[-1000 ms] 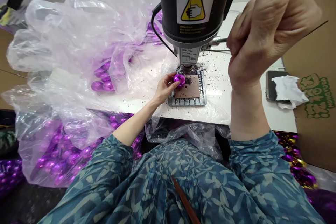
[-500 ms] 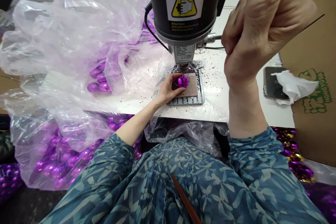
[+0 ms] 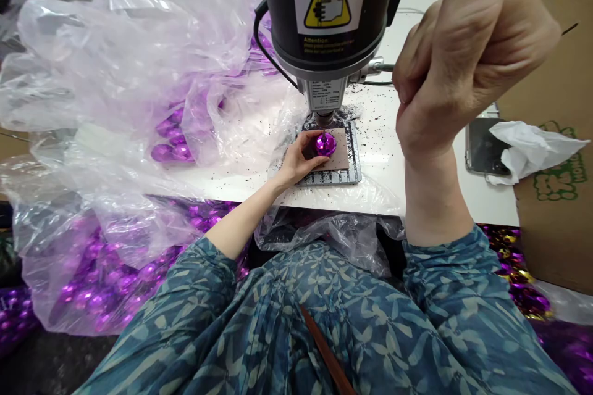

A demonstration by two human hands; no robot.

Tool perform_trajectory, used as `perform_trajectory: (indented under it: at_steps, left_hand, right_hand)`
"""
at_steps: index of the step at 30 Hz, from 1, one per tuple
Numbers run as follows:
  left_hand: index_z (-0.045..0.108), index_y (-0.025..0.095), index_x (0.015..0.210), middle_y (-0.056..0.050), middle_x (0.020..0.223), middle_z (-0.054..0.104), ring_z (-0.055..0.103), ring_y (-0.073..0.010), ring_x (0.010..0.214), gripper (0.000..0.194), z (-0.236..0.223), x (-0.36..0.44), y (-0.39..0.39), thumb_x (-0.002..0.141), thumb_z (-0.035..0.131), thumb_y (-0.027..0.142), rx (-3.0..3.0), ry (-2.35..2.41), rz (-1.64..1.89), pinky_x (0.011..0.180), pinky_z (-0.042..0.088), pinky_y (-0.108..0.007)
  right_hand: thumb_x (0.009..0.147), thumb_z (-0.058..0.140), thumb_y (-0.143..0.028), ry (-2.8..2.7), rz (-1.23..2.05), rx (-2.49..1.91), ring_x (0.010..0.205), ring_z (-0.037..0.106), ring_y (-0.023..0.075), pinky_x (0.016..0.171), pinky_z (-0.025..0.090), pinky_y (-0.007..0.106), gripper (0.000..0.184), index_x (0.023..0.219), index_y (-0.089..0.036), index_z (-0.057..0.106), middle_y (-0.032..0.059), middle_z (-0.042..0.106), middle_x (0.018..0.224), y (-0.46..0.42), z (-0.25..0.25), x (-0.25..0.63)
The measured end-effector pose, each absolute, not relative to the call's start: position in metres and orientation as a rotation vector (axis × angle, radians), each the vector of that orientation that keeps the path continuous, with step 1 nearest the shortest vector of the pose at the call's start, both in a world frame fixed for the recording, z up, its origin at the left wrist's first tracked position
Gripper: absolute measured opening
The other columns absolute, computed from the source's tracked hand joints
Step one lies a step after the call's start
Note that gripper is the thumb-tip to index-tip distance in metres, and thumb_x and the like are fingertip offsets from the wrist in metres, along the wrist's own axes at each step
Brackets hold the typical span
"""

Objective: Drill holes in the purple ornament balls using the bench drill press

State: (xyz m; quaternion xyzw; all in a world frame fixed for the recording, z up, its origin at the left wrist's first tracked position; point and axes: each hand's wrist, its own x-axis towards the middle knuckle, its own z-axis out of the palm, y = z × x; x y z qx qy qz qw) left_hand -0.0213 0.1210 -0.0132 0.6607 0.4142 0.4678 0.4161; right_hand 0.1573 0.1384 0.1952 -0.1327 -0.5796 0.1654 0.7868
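A shiny purple faceted ball [image 3: 325, 144] sits on a flat brown board [image 3: 341, 157] under the chuck [image 3: 323, 118] of a bench drill press [image 3: 324, 52]. My left hand [image 3: 299, 159] is closed around the ball's left side, thumb at the near edge and fingertip at the far edge. Up at the right, my right hand [image 3: 472, 55] makes a fist around the drill press lever [image 3: 385, 67]; only the lever's inner end shows, the rest being covered by the fingers. Beneath the board lies the slotted metal base [image 3: 354, 166].
Crumpled clear plastic [image 3: 134, 43] covers the left side, with purple balls [image 3: 173, 151] among it. Dark shavings dot the white table [image 3: 384, 197]. A phone [image 3: 484, 148], a white tissue [image 3: 532, 148] and a cardboard box [image 3: 551, 228] are at the right.
The ball has shifted slightly to the right and shows more clearly between my left thumb and finger. My right fist stays nearly in place. The tissue's loose end has spread rightward.
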Motion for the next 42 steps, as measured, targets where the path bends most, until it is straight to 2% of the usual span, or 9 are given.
perform_trajectory:
  at_steps: [7, 12, 17, 29, 32, 34, 38, 40, 42]
  left_hand:
    - [0.063, 0.025, 0.14, -0.015, 0.147, 0.073, 0.07, -0.0361, 0.142, 0.07, -0.009, -0.022, 0.119, 0.084, 0.096, 0.052, 1.648, 1.053, 1.149, 0.129, 0.052, -0.061]
    - [0.062, 0.025, 0.14, -0.015, 0.148, 0.073, 0.07, -0.036, 0.143, 0.069, -0.009, -0.022, 0.119, 0.085, 0.095, 0.049, 1.653, 1.041, 1.152, 0.13, 0.051, -0.061]
    - [0.061, 0.025, 0.14, -0.016, 0.148, 0.073, 0.069, -0.0363, 0.144, 0.069, -0.009, -0.022, 0.118, 0.085, 0.095, 0.049, 1.643, 1.043, 1.153, 0.131, 0.05, -0.062]
    - [0.062, 0.025, 0.141, -0.016, 0.148, 0.072, 0.068, -0.0363, 0.146, 0.071, -0.01, -0.021, 0.118, 0.085, 0.095, 0.054, 1.605, 1.02, 1.158, 0.131, 0.051, -0.059]
    - [0.061, 0.025, 0.141, -0.017, 0.148, 0.072, 0.068, -0.0361, 0.146, 0.07, -0.009, -0.021, 0.117, 0.086, 0.095, 0.053, 1.616, 1.015, 1.157, 0.131, 0.051, -0.059]
    - [0.061, 0.025, 0.139, -0.016, 0.147, 0.073, 0.069, -0.0358, 0.144, 0.069, -0.009, -0.02, 0.117, 0.086, 0.095, 0.053, 1.617, 1.013, 1.163, 0.13, 0.051, -0.06]
    - [0.062, 0.025, 0.137, -0.014, 0.144, 0.074, 0.07, -0.0347, 0.141, 0.07, -0.007, -0.017, 0.117, 0.083, 0.097, 0.052, 1.598, 1.063, 1.188, 0.129, 0.053, -0.059]
    - [0.063, 0.025, 0.136, -0.013, 0.141, 0.074, 0.07, -0.0347, 0.139, 0.068, -0.004, -0.018, 0.112, 0.083, 0.097, 0.052, 1.615, 1.147, 1.23, 0.128, 0.053, -0.057]
    - [0.063, 0.025, 0.134, -0.012, 0.138, 0.073, 0.07, -0.0342, 0.137, 0.064, -0.001, -0.022, 0.1, 0.086, 0.095, 0.053, 1.652, 1.262, 1.295, 0.125, 0.055, -0.056]
  right_hand:
    - [0.098, 0.064, -0.062, -1.211, 0.282, -0.356, 0.043, 0.03, -0.0057, 0.053, 0.023, 0.017, 0.075, 0.057, -0.011, 0.026, -0.0048, 0.02, 0.049, 0.131, 0.182, 0.154]
    - [0.1, 0.058, -0.069, -1.196, 0.223, -0.425, 0.041, 0.029, -0.0039, 0.05, 0.019, 0.021, 0.08, 0.055, -0.013, 0.022, -0.0032, 0.019, 0.045, 0.129, 0.172, 0.156]
    - [0.107, 0.048, -0.059, -1.232, 0.127, -0.453, 0.04, 0.026, -0.0002, 0.047, 0.018, 0.028, 0.079, 0.052, -0.015, 0.013, -0.0005, 0.016, 0.042, 0.133, 0.154, 0.162]
    - [0.108, 0.047, -0.053, -1.255, -0.072, -0.323, 0.038, 0.021, 0.0008, 0.045, 0.023, 0.023, 0.077, 0.05, -0.014, 0.015, -0.0022, 0.011, 0.04, 0.156, 0.117, 0.168]
    - [0.106, 0.055, -0.057, -1.287, -0.054, -0.29, 0.041, 0.024, -0.0021, 0.047, 0.029, 0.014, 0.071, 0.056, -0.014, 0.03, -0.0073, 0.017, 0.042, 0.154, 0.111, 0.169]
    - [0.104, 0.059, -0.058, -1.302, -0.007, -0.29, 0.042, 0.026, -0.0028, 0.048, 0.029, 0.012, 0.067, 0.059, -0.013, 0.036, -0.009, 0.021, 0.043, 0.149, 0.115, 0.168]
    - [0.105, 0.057, -0.047, -1.221, 0.148, -0.336, 0.039, 0.028, -0.0028, 0.047, 0.018, 0.019, 0.071, 0.056, -0.012, 0.019, -0.0047, 0.023, 0.043, 0.14, 0.16, 0.159]
    - [0.1, 0.062, -0.057, -1.2, 0.245, -0.369, 0.043, 0.034, -0.005, 0.052, 0.023, 0.017, 0.072, 0.057, -0.013, 0.024, -0.0053, 0.032, 0.047, 0.14, 0.191, 0.155]
    - [0.091, 0.06, -0.077, -1.266, 0.369, -0.41, 0.039, 0.034, -0.0042, 0.05, 0.021, 0.017, 0.076, 0.054, -0.017, 0.029, -0.006, 0.029, 0.045, 0.142, 0.216, 0.155]
